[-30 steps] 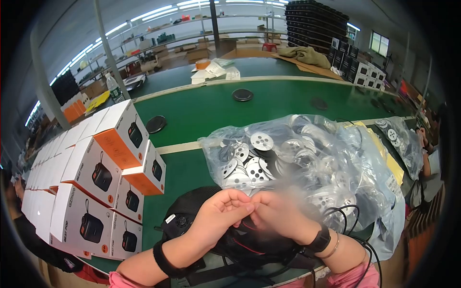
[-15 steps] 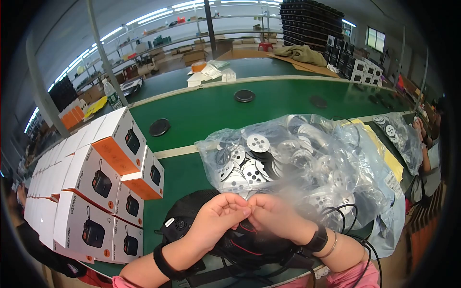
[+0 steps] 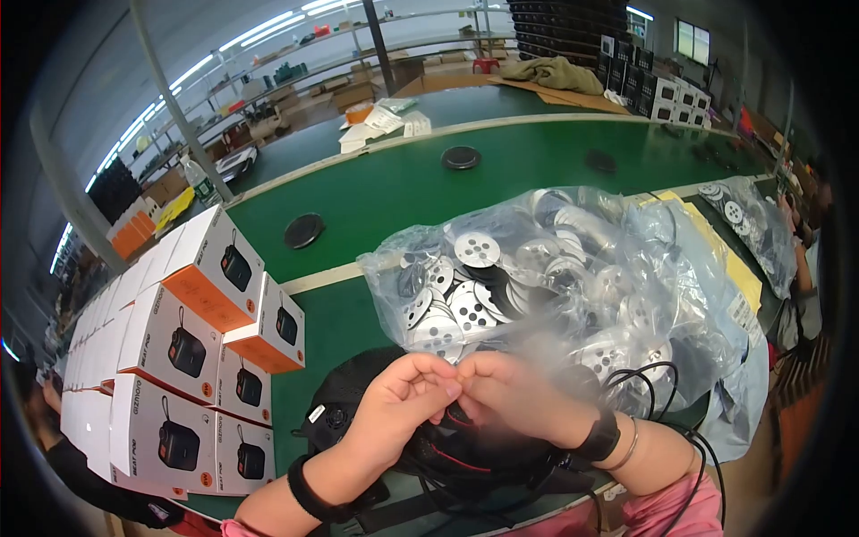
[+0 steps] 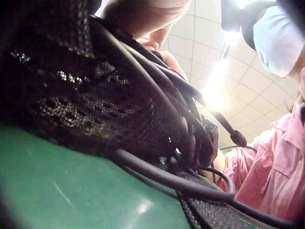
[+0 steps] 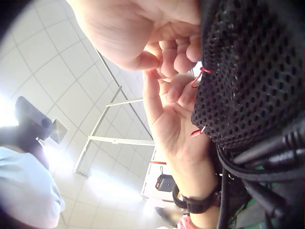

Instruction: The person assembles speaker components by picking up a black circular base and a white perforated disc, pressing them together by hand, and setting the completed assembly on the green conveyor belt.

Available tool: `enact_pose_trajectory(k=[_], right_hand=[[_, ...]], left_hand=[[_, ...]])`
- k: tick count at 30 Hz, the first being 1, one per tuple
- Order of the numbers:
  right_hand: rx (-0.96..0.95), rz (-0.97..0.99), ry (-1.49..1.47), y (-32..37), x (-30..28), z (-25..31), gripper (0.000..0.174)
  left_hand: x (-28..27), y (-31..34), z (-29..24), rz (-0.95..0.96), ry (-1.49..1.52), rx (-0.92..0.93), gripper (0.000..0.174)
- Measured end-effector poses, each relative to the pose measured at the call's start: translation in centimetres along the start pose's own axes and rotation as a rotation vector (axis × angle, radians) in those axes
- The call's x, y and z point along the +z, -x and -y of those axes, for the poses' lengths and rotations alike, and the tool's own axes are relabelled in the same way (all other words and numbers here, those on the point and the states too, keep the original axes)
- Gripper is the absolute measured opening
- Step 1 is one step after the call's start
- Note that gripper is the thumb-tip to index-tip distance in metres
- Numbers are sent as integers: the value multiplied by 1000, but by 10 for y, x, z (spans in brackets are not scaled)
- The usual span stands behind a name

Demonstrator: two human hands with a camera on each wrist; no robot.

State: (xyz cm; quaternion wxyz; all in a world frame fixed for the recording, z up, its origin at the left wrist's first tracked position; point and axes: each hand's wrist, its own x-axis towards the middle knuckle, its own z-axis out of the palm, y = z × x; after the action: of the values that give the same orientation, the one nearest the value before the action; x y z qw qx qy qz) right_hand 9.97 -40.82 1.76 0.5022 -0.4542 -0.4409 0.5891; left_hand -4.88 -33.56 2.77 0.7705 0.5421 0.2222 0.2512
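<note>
In the head view my left hand and right hand meet at the fingertips, fingers curled, over a black mesh item. Whatever lies between the fingertips is too small or hidden to make out. The right wrist view has the right hand above the left hand, thumbs and fingers bent towards each other. Beside them, a thin red strand comes from the mesh. Part of the left hand shows above the mesh in the left wrist view.
A clear bag of perforated discs lies beyond the hands. White and orange boxes are stacked at the left. Black cables loop at the right. Black round pieces sit on the green surface behind.
The head view has tilted and shifted slightly, so the background sits higher. Both hands stay together at the fingertips, with hardly any change in pose.
</note>
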Motion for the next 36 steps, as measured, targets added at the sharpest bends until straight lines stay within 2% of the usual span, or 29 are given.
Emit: enact_pose_trajectory(k=[22, 24, 25, 27, 28, 30, 31, 32, 34, 36], right_hand=[[-41, 22, -2, 1, 3, 4, 10], [-180, -100, 220, 0, 1, 1, 10], [-181, -105, 223, 0, -1, 5, 10], [-778, -452, 927, -3, -12, 16, 17], [-772, -455, 932, -2, -17, 19, 17], [-764, -638, 1239, 3, -28, 24, 19], [-667, -616, 1325, 5, -39, 20, 15], [-662, -619, 1327, 8, -38, 19, 15], [-163, -647, 1253, 15, -36, 19, 12], [-211, -707, 1272, 15, -38, 12, 13]], left_hand=[[-3, -1, -2, -41, 71, -71, 13], [-2, -2, -3, -63, 67, -77, 12], [-2, -2, -2, -71, 63, -79, 12], [-2, -2, -3, -73, 63, -83, 12], [-1, -2, -4, -78, 63, -83, 12], [0, -3, -3, -79, 69, -88, 12], [0, -3, -3, -72, 71, -78, 13], [0, -2, -3, -65, 71, -66, 14], [0, -2, -4, -52, 31, -68, 15], [2, -2, -6, -49, 30, -66, 16]])
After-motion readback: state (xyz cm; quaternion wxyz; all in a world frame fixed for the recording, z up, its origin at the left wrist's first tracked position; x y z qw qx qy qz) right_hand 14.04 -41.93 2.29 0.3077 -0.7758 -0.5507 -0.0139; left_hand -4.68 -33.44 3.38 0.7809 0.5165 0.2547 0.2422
